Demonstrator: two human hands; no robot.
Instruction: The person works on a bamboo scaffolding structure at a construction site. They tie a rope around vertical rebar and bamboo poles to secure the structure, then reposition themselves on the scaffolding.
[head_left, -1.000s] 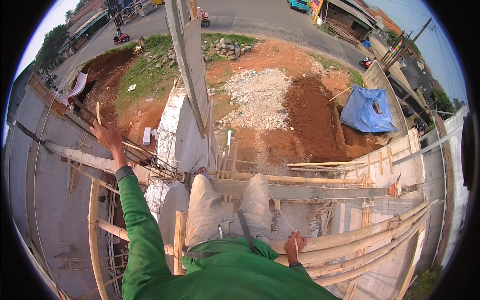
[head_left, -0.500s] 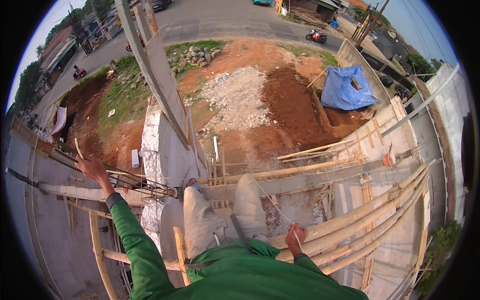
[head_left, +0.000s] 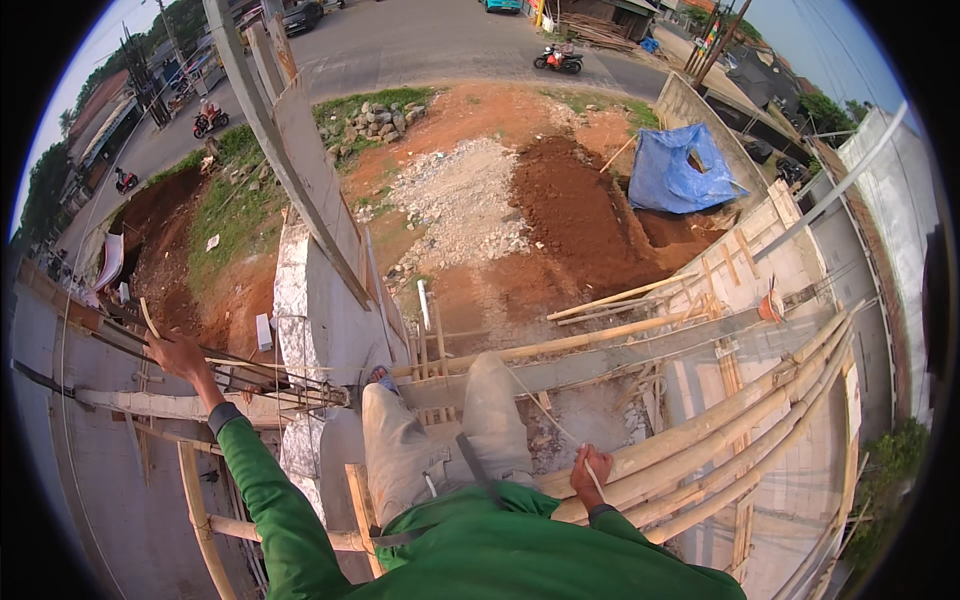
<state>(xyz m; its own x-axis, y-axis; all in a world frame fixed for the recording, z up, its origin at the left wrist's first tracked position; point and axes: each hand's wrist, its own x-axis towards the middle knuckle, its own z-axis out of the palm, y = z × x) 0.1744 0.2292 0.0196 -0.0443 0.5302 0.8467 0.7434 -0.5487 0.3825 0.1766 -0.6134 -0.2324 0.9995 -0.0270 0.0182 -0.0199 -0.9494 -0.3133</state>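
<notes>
Out to the left, my left hand (head_left: 178, 360) is closed beside dark reinforcing bars (head_left: 125, 345), palm side hidden. A short thin wooden stick (head_left: 149, 318) juts up from its fingers. Low on the right, my right hand (head_left: 591, 470) grips a pale thin cord (head_left: 545, 408) that runs up past my knee, with its tail below the fist. This hand lies against bent bamboo poles (head_left: 690, 440). My legs (head_left: 445, 420) are between the hands, and one foot (head_left: 382, 377) stands by the concrete column (head_left: 305, 290).
A grey concrete beam (head_left: 600, 362) crosses ahead, high above the ground. Bamboo scaffolding (head_left: 205, 520) stands at lower left. A timber post (head_left: 285, 150) leans by the column. Below lie rubble (head_left: 465, 195), red soil (head_left: 570, 210) and a blue tarp (head_left: 685, 170); motorbikes (head_left: 558, 60) pass on the road.
The whole view has shifted slightly, and the scene sits a little further left. Motorbikes have moved along the road. Both hands keep about the same pose and hold.
</notes>
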